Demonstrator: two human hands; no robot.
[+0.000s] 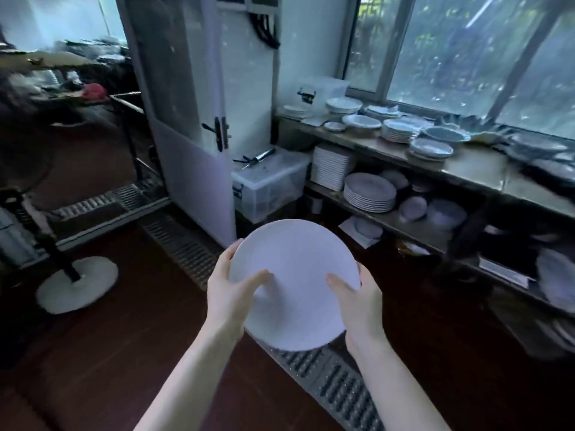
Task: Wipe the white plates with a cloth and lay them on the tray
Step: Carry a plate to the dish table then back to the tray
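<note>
So I've got one white plate [294,284] gripped at its rim by both hands, left [230,293] and right [357,301], out over the floor (no cloth or tray in sight). Wiping looks not yet begun; stacks wait on the shelf [395,217].

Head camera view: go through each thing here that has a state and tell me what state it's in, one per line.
White plate: held up over the floor, gripped at both sides, no cloth on it.
Left hand: closed on the plate's left edge, thumb on top.
Right hand: closed on the plate's right edge.
Door: swung open.
Clear storage bin: lid on.
Stack of round plates: shelved, upright stack.
</note>
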